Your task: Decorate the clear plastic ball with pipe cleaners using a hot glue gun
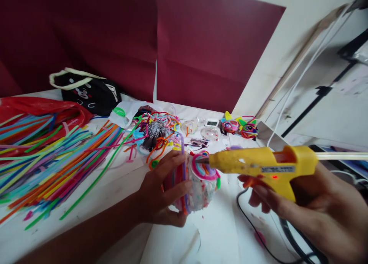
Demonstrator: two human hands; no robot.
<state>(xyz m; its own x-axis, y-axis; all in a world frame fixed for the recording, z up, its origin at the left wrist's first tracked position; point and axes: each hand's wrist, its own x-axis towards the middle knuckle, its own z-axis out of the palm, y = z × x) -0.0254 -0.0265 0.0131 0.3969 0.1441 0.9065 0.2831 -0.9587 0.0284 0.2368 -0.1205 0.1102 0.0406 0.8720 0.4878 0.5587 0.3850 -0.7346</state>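
My left hand [165, 189] is closed round a clear rounded ball [201, 195] partly covered with coloured pipe cleaners. A purple pipe cleaner [183, 152] stands up along its side, under my fingers. On the ball's upper face is a round patch of pink, white and blue pipe cleaner coils [204, 172]. My right hand [287, 210] grips a yellow hot glue gun [253, 160] by its handle, with a small red light lit and a glue stick [339, 155] out of its back. The nozzle points left at the coils; whether it touches them I cannot tell.
Many loose pipe cleaners [66, 160] spread over the left of the table beside a red plastic bag [77, 114]. Behind lie a black tote bag [89, 95], a tangled pile of craft scraps [158, 129], a small digital display [212, 123] and decorated pieces [238, 126]. A black cord [250, 221] runs at the right.
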